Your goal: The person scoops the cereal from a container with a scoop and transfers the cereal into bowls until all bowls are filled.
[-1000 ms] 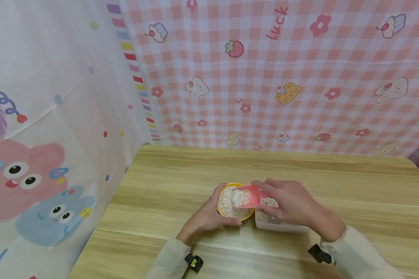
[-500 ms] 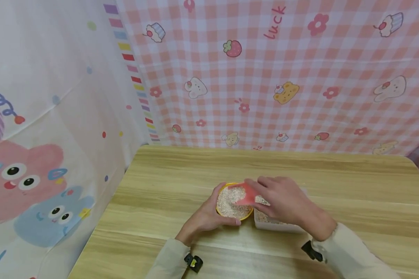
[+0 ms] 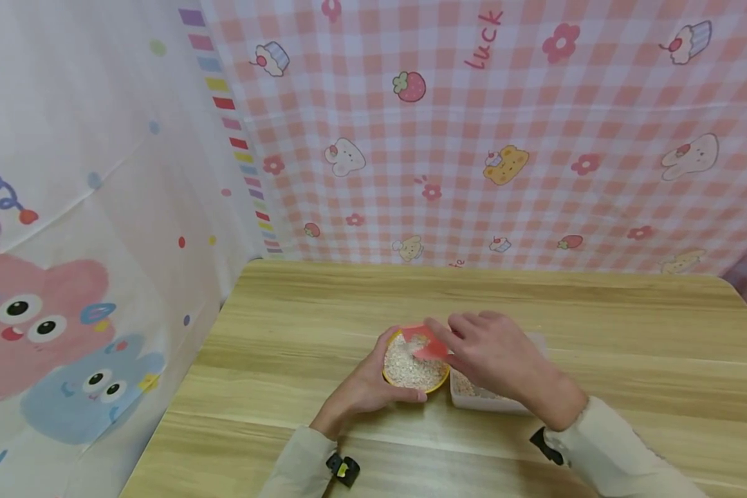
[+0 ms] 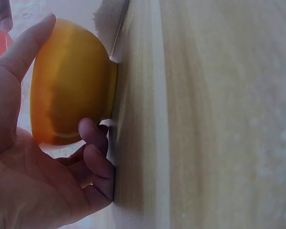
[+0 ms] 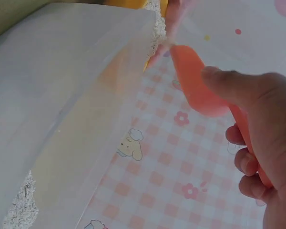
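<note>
A yellow bowl (image 4: 74,86) full of oat flakes (image 3: 411,366) stands on the table. My left hand (image 3: 373,380) holds it from the side, thumb along the near rim; in the left wrist view the fingers curl about its lower wall. My right hand (image 3: 498,360) grips the handle of a pink scoop (image 5: 195,81), its fingers wrapped round it and the thumb on top. The scoop is tilted over the bowl's far right part, with flakes at its lip. Just right of the bowl, partly under my right hand, stands a translucent plastic box (image 3: 485,403) with more oats inside.
The wooden table (image 3: 299,304) reaches back to a pink checked cloth (image 3: 448,138) hanging behind it. Another printed cloth (image 3: 131,228) hangs along the left side. A black camera strap (image 3: 344,470) is on the left wrist.
My right hand has moved left and tipped the scoop over the bowl. Flakes have slid from the scoop into the bowl. The left hand keeps its hold on the bowl.
</note>
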Available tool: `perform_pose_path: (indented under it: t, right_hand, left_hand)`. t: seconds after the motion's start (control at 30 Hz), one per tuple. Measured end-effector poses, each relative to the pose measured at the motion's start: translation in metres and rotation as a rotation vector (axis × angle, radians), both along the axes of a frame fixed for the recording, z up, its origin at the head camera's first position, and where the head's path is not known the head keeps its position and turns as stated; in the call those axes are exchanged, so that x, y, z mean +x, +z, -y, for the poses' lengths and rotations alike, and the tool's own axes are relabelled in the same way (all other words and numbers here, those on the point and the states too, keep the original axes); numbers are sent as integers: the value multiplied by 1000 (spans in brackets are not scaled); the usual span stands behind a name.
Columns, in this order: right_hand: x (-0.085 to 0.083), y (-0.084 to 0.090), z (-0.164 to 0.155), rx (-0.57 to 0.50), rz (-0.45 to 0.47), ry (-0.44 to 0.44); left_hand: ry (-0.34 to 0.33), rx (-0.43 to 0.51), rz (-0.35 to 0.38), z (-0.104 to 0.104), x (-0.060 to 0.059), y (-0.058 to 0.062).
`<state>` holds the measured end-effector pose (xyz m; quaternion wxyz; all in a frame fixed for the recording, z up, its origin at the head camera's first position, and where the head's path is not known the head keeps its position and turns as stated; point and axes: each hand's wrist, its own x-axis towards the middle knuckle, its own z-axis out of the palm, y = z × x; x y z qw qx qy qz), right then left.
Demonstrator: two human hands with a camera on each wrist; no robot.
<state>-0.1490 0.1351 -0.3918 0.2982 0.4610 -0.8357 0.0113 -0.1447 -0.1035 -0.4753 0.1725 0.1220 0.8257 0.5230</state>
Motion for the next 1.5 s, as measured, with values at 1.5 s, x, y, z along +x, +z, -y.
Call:
perform_pose_path:
  t: [1.5]
  right_hand:
    - [31, 5, -67, -271, 423, -316]
  left_hand:
    - [25, -19, 45, -1, 0, -2]
